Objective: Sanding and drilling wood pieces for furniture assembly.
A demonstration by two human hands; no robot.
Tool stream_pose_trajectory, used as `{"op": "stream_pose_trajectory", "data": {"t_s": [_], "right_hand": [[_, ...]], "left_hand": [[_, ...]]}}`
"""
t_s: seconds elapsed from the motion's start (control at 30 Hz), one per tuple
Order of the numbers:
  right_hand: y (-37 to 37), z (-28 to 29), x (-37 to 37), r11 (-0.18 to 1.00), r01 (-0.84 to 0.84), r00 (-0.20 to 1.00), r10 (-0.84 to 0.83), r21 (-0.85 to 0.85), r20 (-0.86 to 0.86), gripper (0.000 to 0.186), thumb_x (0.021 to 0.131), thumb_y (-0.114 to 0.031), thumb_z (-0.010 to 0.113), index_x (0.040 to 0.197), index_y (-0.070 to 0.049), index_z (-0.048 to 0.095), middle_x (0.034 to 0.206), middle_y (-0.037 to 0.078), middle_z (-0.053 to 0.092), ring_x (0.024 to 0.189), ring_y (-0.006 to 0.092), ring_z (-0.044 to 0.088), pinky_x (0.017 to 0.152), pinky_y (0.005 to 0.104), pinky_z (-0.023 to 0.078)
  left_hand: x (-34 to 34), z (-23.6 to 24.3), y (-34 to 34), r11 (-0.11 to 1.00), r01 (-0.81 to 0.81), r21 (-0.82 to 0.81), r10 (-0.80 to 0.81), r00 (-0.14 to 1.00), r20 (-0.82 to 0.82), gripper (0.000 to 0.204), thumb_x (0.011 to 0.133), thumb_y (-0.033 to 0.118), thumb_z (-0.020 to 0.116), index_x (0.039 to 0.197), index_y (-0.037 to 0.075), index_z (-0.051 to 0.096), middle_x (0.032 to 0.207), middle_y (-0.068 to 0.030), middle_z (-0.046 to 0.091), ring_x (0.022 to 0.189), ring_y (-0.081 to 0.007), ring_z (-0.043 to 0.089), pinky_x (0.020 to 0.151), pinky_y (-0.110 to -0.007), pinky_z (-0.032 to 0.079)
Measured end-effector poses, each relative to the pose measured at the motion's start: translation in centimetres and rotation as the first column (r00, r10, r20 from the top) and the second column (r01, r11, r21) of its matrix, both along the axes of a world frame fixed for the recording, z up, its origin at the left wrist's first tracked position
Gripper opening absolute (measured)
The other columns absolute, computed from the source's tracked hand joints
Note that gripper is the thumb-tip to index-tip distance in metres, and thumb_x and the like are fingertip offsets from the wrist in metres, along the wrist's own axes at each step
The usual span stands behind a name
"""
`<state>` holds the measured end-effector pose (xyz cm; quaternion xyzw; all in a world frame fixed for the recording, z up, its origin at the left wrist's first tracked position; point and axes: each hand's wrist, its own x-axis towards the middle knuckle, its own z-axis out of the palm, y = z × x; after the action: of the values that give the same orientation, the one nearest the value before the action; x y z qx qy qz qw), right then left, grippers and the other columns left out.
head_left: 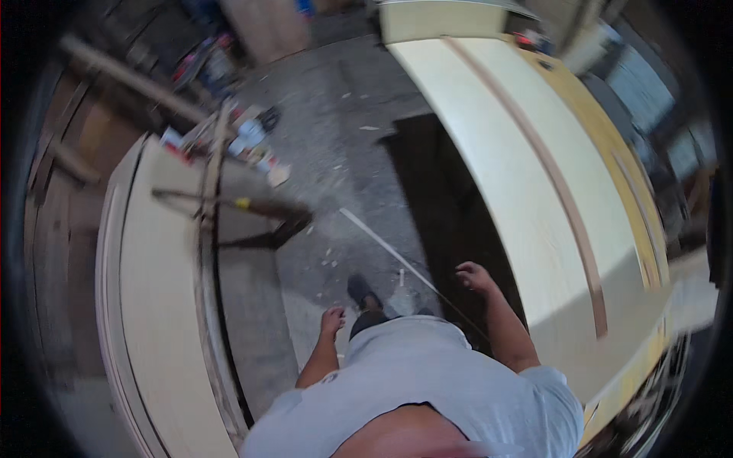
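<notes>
Presently, a person in a light shirt (412,366) stands on the grey floor (343,130), to the left of a long pale board (489,145), and both hands hang low in front of the body. The right hand (475,276) is just beside the left edge of the pale board, seemingly apart from it; its grip is half open, with the fingers loosely bent, and no thing is seen inside. The left hand (333,320) is farther to the left of the pale board, well apart from it; its grip is also loosely curled, and I can see nothing held in it, although the fingers are small and blurred. On the pale board lies a narrow brown strip (546,160), which runs along its length from the far end to near the close end. Along the right edge of the pale board shows a yellow sheet (592,111), and at its far end stands a pale panel (443,21). To the left of the pale board, a thin whitish strip (385,246) lies aslant on the floor, near a dark shoe (362,291). Well across from the pale board, on the left, is another large cream panel (164,259).
</notes>
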<state>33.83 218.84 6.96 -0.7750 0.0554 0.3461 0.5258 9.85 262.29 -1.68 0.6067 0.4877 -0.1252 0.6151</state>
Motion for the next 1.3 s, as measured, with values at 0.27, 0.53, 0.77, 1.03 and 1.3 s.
{"op": "stream_pose_trajectory", "data": {"t_s": [0.27,0.53,0.77,1.03,1.3], "right_hand": [[8.6,-12.5,9.8,0.973,0.02,0.963,0.043,-0.23,0.266,0.02,0.09,-0.026,0.061,0.085,-0.008,0.067,0.067,0.001,0.056,0.058,0.0117,0.053,0.049,0.0305,0.044],[24.6,-6.1,19.1,1.0,0.017,0.996,-0.016,0.009,-0.085,0.015,0.09,-0.017,0.059,0.084,-0.005,0.065,0.062,0.001,0.055,0.048,0.0117,0.051,0.043,0.0267,0.041],[29.5,-10.3,34.6,0.997,-0.02,0.991,0.01,-0.075,-0.132,0.016,0.089,-0.023,0.062,0.082,-0.008,0.064,0.061,0.0,0.054,0.048,0.0121,0.052,0.042,0.0284,0.042],[38.3,-5.9,43.1,0.981,0.137,0.956,-0.167,0.135,0.242,0.014,0.088,-0.019,0.067,0.085,-0.006,0.066,0.079,-0.001,0.06,0.07,0.0089,0.053,0.061,0.0266,0.044],[39.6,-2.0,26.7,0.681,0.73,0.595,-0.677,0.061,0.432,0.025,0.084,-0.03,0.057,0.09,-0.011,0.073,0.086,0.01,0.071,0.082,0.0252,0.067,0.074,0.0368,0.052]], "left_hand": [[11.0,-5.2,16.4,0.964,0.164,0.207,-0.145,0.984,-0.105,0.023,0.08,0.029,0.059,0.085,0.009,0.071,0.073,-0.0075,0.067,0.06,-0.0202,0.062,0.06,-0.034,0.05],[23.1,-1.7,30.0,0.954,-0.101,0.281,0.07,0.99,0.121,0.019,0.082,0.025,0.06,0.084,0.009,0.07,0.071,-0.0042,0.067,0.061,-0.0163,0.062,0.061,-0.033,0.049],[29.0,-5.7,34.7,0.953,-0.142,0.266,0.151,0.988,-0.012,0.022,0.084,0.029,0.061,0.091,0.01,0.071,0.077,-0.0053,0.069,0.07,-0.0179,0.064,0.066,-0.035,0.051],[38.7,-5.3,42.4,0.891,0.252,0.377,-0.303,0.95,0.08,0.026,0.097,0.027,0.054,0.092,0.004,0.065,0.076,-0.0036,0.063,0.064,-0.0183,0.058,0.056,-0.035,0.047],[60.6,-7.0,55.7,0.513,0.858,0.001,-0.855,0.512,-0.083,0.011,0.093,0.022,0.055,0.089,0.012,0.058,0.074,-0.0008,0.055,0.065,-0.0166,0.053,0.056,-0.034,0.044]]}}
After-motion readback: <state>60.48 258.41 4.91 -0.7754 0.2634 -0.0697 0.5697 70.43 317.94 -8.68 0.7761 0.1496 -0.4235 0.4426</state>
